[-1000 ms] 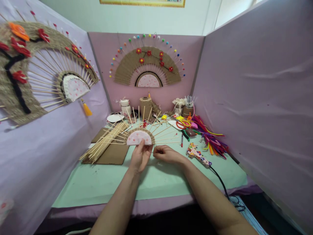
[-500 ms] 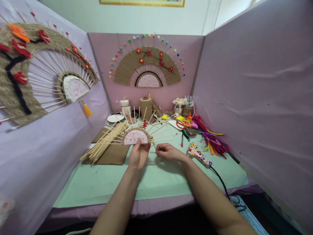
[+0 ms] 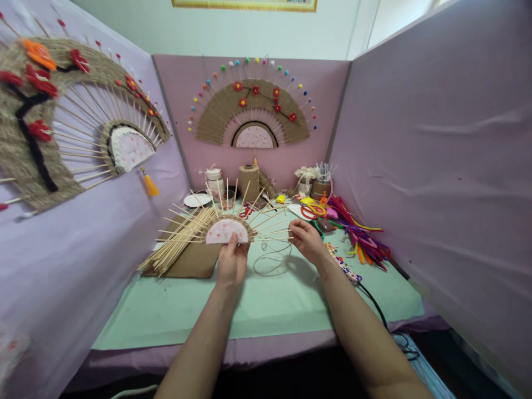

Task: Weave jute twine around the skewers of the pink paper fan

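Note:
My left hand (image 3: pixel 233 260) grips a half-made fan (image 3: pixel 226 231) by its lower edge, thumb on the white half-disc with pink marks. Thin wooden sticks fan out from the half-disc, and twine is woven round its curved rim. Out to the right, my right hand (image 3: pixel 306 239) pinches a strand of twine (image 3: pixel 270 271) at the tips of the rightmost sticks. The slack of that strand hangs in a loose loop over the green table top, between my hands.
Loose sticks (image 3: pixel 178 238) lie on brown cardboard (image 3: pixel 199 263) at left. A patterned glue gun (image 3: pixel 347 271) with a black cord rests at right, near colourful pipe cleaners (image 3: pixel 366 244). Behind are a twine spool (image 3: pixel 249 180) and orange-handled scissors (image 3: pixel 310 210). Finished fans (image 3: pixel 253 108) hang on the partitions.
My right hand has moved right and upward, away from the half-disc, and the twine loop now shows below it. The fan has shifted slightly left and up in my left hand.

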A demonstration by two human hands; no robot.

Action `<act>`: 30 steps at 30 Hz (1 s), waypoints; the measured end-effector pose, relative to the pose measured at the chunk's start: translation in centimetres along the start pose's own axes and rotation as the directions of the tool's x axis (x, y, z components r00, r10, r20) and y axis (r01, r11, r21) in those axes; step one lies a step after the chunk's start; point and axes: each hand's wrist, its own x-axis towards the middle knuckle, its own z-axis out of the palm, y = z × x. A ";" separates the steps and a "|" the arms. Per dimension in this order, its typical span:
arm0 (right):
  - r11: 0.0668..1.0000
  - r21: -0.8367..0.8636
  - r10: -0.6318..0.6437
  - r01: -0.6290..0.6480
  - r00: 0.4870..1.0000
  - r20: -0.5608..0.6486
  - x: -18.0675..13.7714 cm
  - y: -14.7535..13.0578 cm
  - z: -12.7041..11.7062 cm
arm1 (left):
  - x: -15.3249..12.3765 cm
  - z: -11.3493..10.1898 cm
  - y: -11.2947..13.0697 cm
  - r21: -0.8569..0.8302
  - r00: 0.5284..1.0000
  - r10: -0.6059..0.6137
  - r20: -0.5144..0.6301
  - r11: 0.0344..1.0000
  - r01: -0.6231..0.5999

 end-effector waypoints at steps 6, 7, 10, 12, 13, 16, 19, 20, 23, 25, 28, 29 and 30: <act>0.964 -0.072 -0.259 0.254 0.963 -0.074 0.1 0.6 -0.2 | 0.1 0.0 0.0 0.006 0.999 0.025 -0.037 1.000 -0.024; 0.957 -0.099 -0.279 0.271 0.958 -0.071 0.1 0.7 -0.2 | 0.1 0.0 0.0 0.002 0.999 0.028 -0.041 1.000 -0.028; 0.943 -0.161 -0.302 0.290 0.952 -0.054 0.0 0.8 -0.2 | 0.1 0.0 0.1 -0.013 0.998 0.021 -0.052 1.000 -0.022; 0.937 -0.213 -0.289 0.276 0.957 -0.034 0.0 0.9 -0.2 | 0.2 -0.1 0.2 -0.028 0.998 0.001 -0.064 1.000 -0.002; 0.932 -0.254 -0.271 0.258 0.962 -0.018 0.0 0.9 -0.1 | 0.3 -0.2 0.3 -0.038 0.997 -0.015 -0.071 0.999 0.012; 0.885 -0.427 -0.157 0.187 0.982 0.105 -0.2 1.4 0.3 | 0.5 -0.4 0.6 -0.095 0.993 -0.066 -0.095 0.994 0.057; 0.796 -0.574 0.006 0.192 0.946 0.324 -0.9 2.3 1.4 | 0.6 -0.5 0.8 -0.172 0.986 -0.120 -0.117 0.980 0.099; 0.775 -0.595 0.049 0.214 0.918 0.394 -1.3 2.6 1.8 | 0.5 -0.5 0.8 -0.189 0.984 -0.133 -0.115 0.976 0.109; 0.749 -0.598 0.114 0.287 0.833 0.542 -2.1 3.5 2.9 | 0.3 -0.3 0.4 -0.188 0.986 -0.149 -0.071 0.973 0.133; 0.744 -0.590 0.134 0.314 0.795 0.592 -2.5 3.7 3.3 | 0.0 -0.2 0.1 -0.160 0.987 -0.159 -0.026 0.975 0.153; 0.741 -0.586 0.141 0.329 0.776 0.615 -2.5 3.7 3.4 | -0.4 0.0 -0.3 -0.110 0.984 -0.180 0.016 0.977 0.181; 0.743 -0.581 0.139 0.332 0.773 0.619 -2.5 3.6 3.4 | -0.5 0.0 -0.4 -0.097 0.982 -0.186 0.026 0.977 0.188; 0.746 -0.575 0.138 0.335 0.767 0.626 -2.4 3.6 3.4 | -0.6 0.1 -0.5 -0.086 0.981 -0.191 0.036 0.977 0.193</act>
